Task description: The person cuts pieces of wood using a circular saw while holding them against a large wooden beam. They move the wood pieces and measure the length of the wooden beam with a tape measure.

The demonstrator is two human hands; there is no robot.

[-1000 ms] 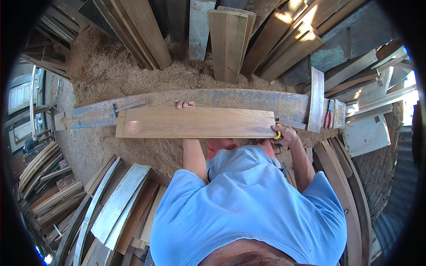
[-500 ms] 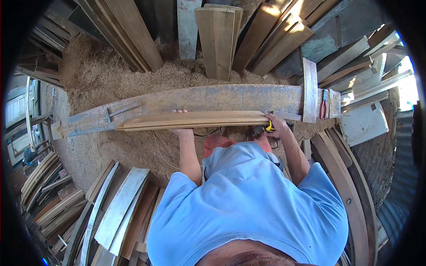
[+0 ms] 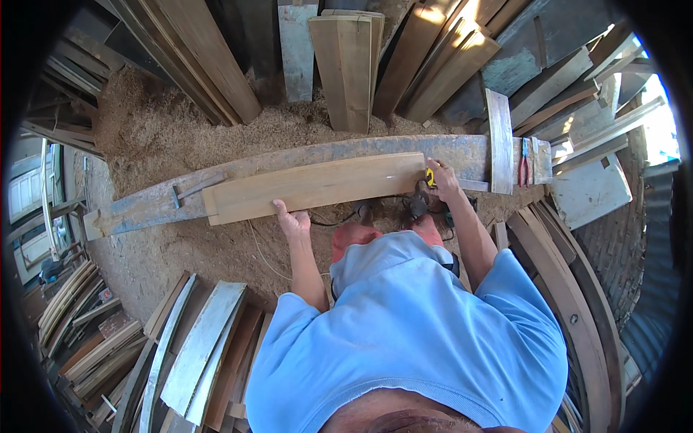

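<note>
On bench [image 3: 289, 157], right of board [image 3: 317, 184]: pale crosswise slat [image 3: 499, 141], then red-handled pliers [image 3: 523, 170].

The board [image 3: 317, 189] blocks a good chunk of the counter [image 3: 361, 150] and hides some fingertips of the left hand [image 3: 294, 222]. The right hand [image 3: 445, 182] covers part of the tape measure [image 3: 431, 177], way too tiny to read anyway. Long planks [image 3: 206, 61] get chopped off at the upper edge.
</note>
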